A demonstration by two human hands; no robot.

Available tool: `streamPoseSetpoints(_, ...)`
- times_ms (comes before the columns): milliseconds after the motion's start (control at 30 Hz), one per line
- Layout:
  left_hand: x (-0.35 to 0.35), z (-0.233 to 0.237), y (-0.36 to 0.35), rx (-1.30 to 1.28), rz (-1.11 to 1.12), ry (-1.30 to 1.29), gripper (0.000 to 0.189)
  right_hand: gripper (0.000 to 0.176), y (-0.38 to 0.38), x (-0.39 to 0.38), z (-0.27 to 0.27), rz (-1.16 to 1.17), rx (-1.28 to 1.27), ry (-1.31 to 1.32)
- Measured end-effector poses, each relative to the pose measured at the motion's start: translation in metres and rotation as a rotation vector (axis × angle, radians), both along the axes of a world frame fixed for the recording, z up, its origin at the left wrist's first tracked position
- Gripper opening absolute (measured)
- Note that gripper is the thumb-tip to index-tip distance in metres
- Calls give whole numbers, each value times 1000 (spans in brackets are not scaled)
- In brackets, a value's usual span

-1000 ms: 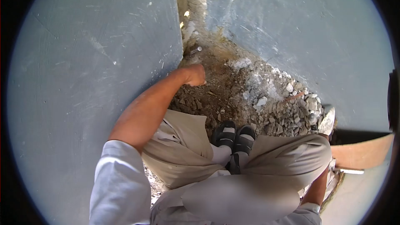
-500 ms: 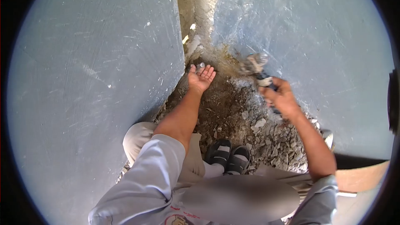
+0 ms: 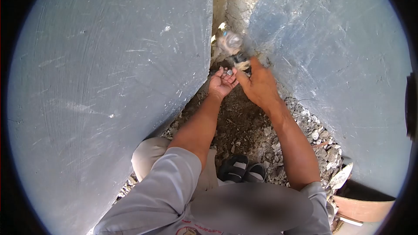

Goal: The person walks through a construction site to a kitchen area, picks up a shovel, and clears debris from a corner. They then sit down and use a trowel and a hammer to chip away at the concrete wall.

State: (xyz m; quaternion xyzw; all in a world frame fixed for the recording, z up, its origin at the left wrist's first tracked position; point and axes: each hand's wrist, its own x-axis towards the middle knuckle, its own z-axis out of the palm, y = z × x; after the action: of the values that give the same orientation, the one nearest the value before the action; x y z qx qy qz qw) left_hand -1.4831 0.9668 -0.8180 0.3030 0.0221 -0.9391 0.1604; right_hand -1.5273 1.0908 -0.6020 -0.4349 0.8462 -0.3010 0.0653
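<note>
Palm up, my left hand (image 3: 223, 86) is low in the corner between two grey panels, its fingers curled around a chisel-like metal rod. Only the round silver end (image 3: 230, 72) of the rod shows; the rest is hidden behind the hand. My right hand (image 3: 260, 82) is closed around the handle of a hammer (image 3: 237, 58), just right of my left hand. Motion blurs the hammer's bulky, greyish head (image 3: 232, 42), which is raised above and beyond the rod's end. A beige band shows on its dark handle.
A tall grey panel (image 3: 113, 69) stands on the left and another grey panel (image 3: 335, 61) on the right. Rough masonry (image 3: 244, 0) shows in the gap between them. Broken rubble (image 3: 315, 132) and dirt cover the ground. A curved brown-rimmed container (image 3: 365, 209) lies at lower right.
My right hand has swung the hammer leftward and up, from beside the right panel to close by my left hand. The left hand keeps its hold; the view has shifted slightly.
</note>
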Motion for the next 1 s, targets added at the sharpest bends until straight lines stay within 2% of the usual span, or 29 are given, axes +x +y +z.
streamPoseSetpoints(67,-4,-7,1,58,-34,21,16,51,3,-27,-53,89,174,2)
streamPoseSetpoints(100,-7,-4,0,108,-63,53,15,51,0,-30,-54,131,260,4)
streamPoseSetpoints(133,-9,-1,-1,75,-49,21,16,50,0,-33,-55,80,233,-95)
streamPoseSetpoints(200,-5,22,5,28,-13,-57,18,47,-3,-18,-21,-16,195,-307)
streamPoseSetpoints(233,-2,25,9,7,-2,-100,19,46,-3,-11,-6,-11,105,-267)
streamPoseSetpoints(267,-4,3,6,24,-61,-16,23,44,-4,-5,11,-5,13,-225)
streamPoseSetpoints(300,-4,0,7,22,-68,-21,25,43,-4,1,25,0,-79,-187)
streamPoseSetpoints(333,-4,1,8,16,-72,-26,27,43,-6,6,39,-39,-69,-179)
streamPoseSetpoints(433,-6,3,4,59,-50,-58,27,46,-8,3,20,-42,-185,-36)
streamPoseSetpoints(533,-9,-1,5,133,-62,-85,35,45,6,-20,-47,-1,234,64)
streamPoseSetpoints(633,-14,8,0,141,-139,-191,54,39,9,-16,-5,-207,186,-677)
streamPoseSetpoints(700,-13,9,5,128,-188,-255,64,34,13,-16,4,-162,91,-467)
streamPoseSetpoints(733,-8,8,6,126,-185,-249,76,32,16,-19,10,-144,38,-359)
streamPoseSetpoints(833,-4,18,7,88,-171,-295,75,36,9,-6,47,-155,-309,-246)
streamPoseSetpoints(867,-7,14,3,156,-174,-305,65,33,3,-6,45,-111,-450,-206)
streamPoseSetpoints(967,-8,9,1,56,-178,-312,57,34,5,-11,5,-142,-310,-96)
streamPoseSetpoints(1000,-8,0,1,47,-198,-321,57,38,11,-12,-10,-134,-105,-116)
